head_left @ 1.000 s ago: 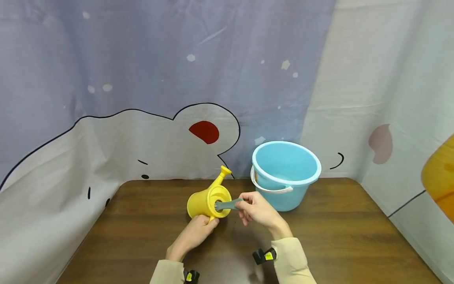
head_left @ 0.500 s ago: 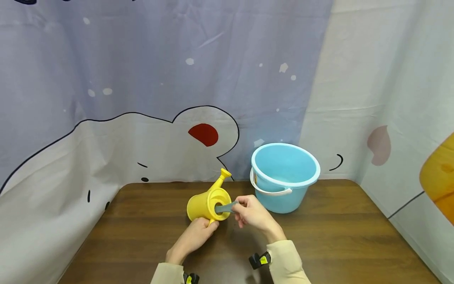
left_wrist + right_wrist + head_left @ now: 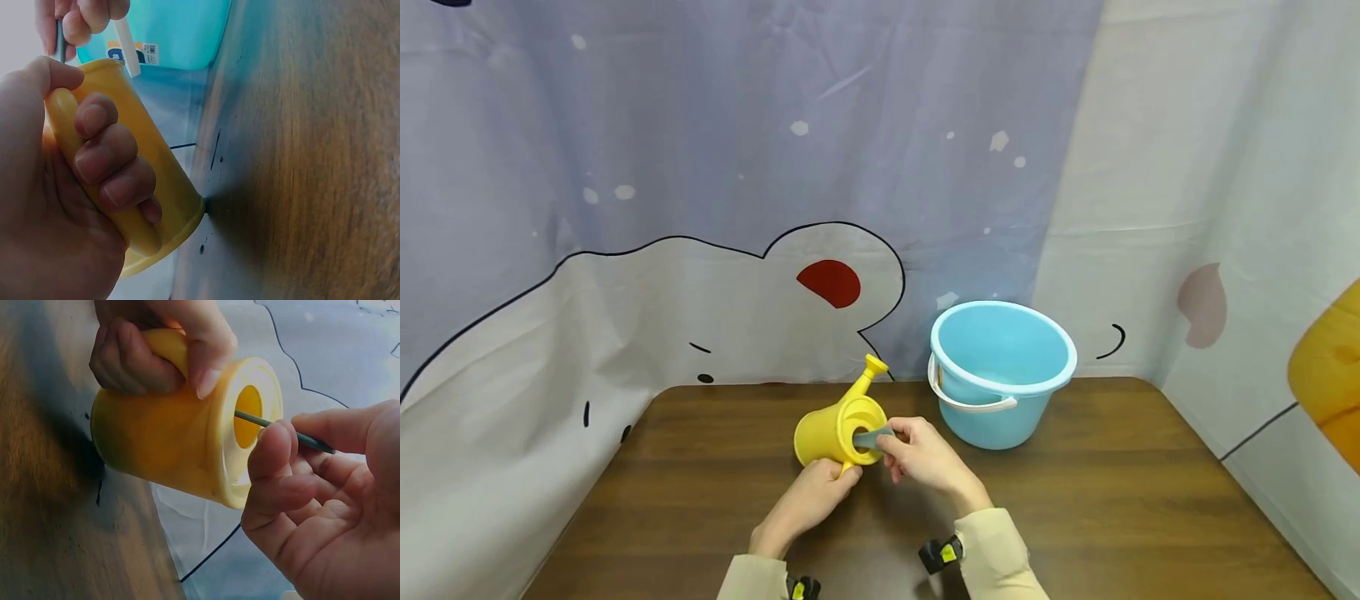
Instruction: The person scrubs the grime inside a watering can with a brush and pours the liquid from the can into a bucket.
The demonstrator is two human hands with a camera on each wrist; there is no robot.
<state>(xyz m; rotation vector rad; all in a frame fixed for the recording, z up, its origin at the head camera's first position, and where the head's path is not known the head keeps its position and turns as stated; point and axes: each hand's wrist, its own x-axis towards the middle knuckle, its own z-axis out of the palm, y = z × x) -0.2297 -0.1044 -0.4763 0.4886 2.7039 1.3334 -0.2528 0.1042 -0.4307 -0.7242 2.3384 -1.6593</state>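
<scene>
A yellow watering can (image 3: 820, 435) is held tilted over the table, its round top opening turned toward the right hand. My left hand (image 3: 811, 500) grips the can's handle (image 3: 62, 119), fingers curled round it in the left wrist view. With thumb and fingers, my right hand (image 3: 925, 457) pinches a slim grey-green handle (image 3: 312, 442) whose far end goes in through the can's opening (image 3: 249, 412). What is on that inner end is hidden inside the can.
A light blue bucket (image 3: 1000, 417) with a white carrying handle (image 3: 973, 407) stands at the back of the brown wooden table (image 3: 1120, 500), right of the can. A patterned curtain (image 3: 700, 150) hangs behind the table.
My right hand has moved left and slightly down toward the can, pushing the grey-green handle deeper into the opening, so less of it shows. The left hand and can stay nearly in place.
</scene>
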